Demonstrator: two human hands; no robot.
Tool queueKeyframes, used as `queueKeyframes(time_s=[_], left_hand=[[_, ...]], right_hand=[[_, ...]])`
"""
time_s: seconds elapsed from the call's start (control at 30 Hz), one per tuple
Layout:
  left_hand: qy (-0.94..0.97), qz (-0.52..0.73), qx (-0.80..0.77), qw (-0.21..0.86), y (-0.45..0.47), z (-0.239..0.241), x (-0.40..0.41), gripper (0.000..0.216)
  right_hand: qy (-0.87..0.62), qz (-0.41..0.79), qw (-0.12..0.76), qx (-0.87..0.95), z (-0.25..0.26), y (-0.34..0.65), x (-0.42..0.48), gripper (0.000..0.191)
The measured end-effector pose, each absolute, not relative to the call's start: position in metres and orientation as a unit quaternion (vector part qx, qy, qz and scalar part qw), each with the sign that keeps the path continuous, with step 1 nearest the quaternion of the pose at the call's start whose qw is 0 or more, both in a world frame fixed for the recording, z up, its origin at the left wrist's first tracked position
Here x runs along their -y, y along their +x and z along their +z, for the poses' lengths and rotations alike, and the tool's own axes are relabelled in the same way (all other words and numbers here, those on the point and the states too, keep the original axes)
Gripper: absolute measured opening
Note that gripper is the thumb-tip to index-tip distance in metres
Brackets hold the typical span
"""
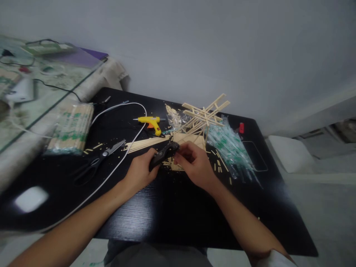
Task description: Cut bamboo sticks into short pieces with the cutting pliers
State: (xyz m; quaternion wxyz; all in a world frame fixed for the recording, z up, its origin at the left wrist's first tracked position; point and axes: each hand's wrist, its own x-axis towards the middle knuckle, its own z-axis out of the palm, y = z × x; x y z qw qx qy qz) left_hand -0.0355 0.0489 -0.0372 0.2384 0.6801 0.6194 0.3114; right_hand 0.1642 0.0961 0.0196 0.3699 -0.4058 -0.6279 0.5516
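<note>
My left hand (141, 167) is closed around a black hand tool (164, 152), whose exact kind I cannot make out. Its far end reaches my right hand (194, 161), where thumb and fingers pinch together at the tool's tip; whatever they hold is too small to see. Behind and below the hands lies a pale wooden board (191, 139). A frame of glued wooden sticks (206, 115) stands over its back part. Left of the board is a bundle of loose thin sticks (146, 144), and a yellow glue gun (150, 120) lies behind them.
Black scissors (107, 152) and a white cable (111, 174) lie on the left. A packet of wrapped chopsticks (71, 128) sits at the table's left edge. On the right are empty plastic wrappers (229, 144), a red object (241, 128) and short stick offcuts (218, 165).
</note>
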Motion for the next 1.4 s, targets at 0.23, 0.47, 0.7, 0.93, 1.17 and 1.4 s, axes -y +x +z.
queueKeyframes(time_s=[0.23, 0.47, 0.7, 0.93, 1.17, 1.4], left_hand=[[0.685, 0.328, -0.607, 0.235, -0.0360, -0.0382, -0.0473, 0.006], [0.693, 0.342, -0.587, 0.242, -0.0364, -0.0340, -0.0463, 0.006], [0.702, 0.345, -0.571, 0.251, -0.0388, -0.0328, -0.0467, 0.009], [0.706, 0.352, -0.564, 0.245, -0.0387, -0.0328, -0.0479, 0.004], [0.697, 0.331, -0.586, 0.248, -0.0383, -0.0341, -0.0466, 0.008], [0.697, 0.337, -0.582, 0.250, -0.0375, -0.0335, -0.0479, 0.002]], right_hand=[[-0.398, 0.563, 0.363, 0.627, 0.0267, 0.1646, -0.0951, 0.032], [-0.371, 0.614, 0.328, 0.614, 0.0291, 0.1673, -0.0971, 0.031], [-0.338, 0.672, 0.291, 0.591, 0.0265, 0.1701, -0.1016, 0.037], [-0.336, 0.662, 0.284, 0.607, 0.0268, 0.1701, -0.1008, 0.035], [-0.353, 0.665, 0.295, 0.589, 0.0270, 0.1678, -0.0989, 0.036], [-0.357, 0.657, 0.296, 0.594, 0.0268, 0.1667, -0.0987, 0.037]])
